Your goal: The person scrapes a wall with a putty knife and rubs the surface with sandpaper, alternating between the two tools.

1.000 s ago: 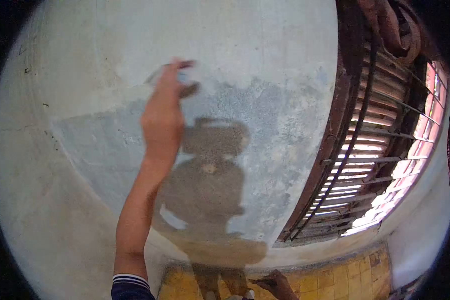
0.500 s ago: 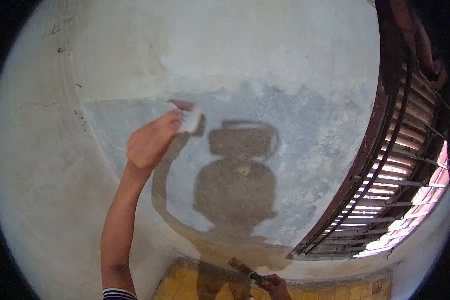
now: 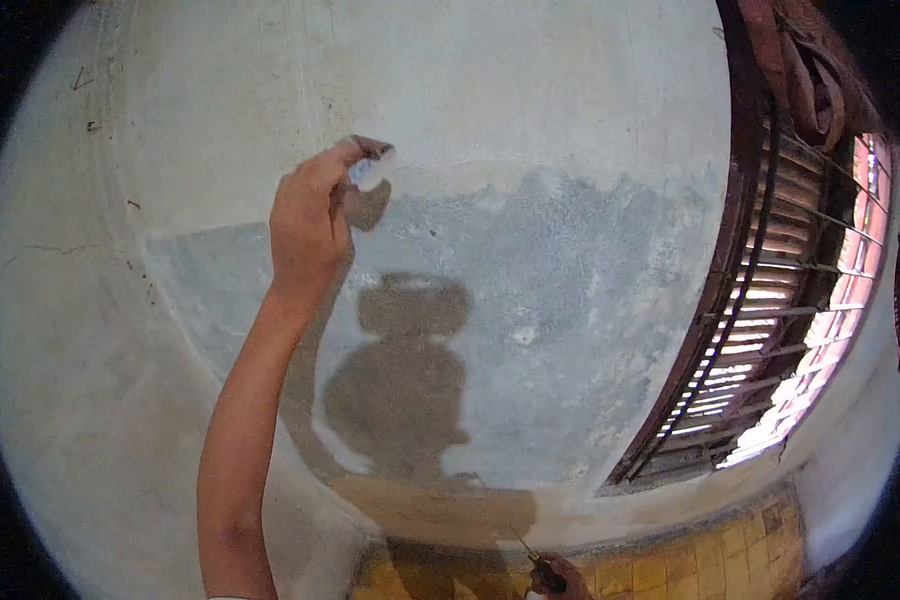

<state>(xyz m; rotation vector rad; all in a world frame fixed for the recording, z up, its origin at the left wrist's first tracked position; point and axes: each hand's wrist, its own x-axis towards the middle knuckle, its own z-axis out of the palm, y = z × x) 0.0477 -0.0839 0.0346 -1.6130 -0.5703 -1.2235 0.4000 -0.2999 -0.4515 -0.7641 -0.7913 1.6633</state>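
My left hand (image 3: 312, 215) is raised against the wall (image 3: 560, 90), its fingers closed on a small folded sheet of sandpaper (image 3: 368, 165), reddish-brown on one face and whitish with blue marks on the other. It is at the upper border of a grey-blue bare patch (image 3: 570, 260), where lighter paint begins. Low in the view, my right hand (image 3: 567, 580) grips the dark handle of what looks like a scraper (image 3: 542, 562); its thin blade is seen nearly edge-on, pointing up and left, apart from the wall.
A barred, slatted window (image 3: 740, 370) with a dark frame fills the right side, with light coming through. Yellow tiles (image 3: 670, 575) run along the bottom. My shadow (image 3: 400, 390) falls across the grey patch. Thin cracks mark the left part of the wall.
My left hand has moved up with the sandpaper, from inside the grey patch to its upper edge. The scraper in my right hand has turned from flat to nearly edge-on. My view has shifted.
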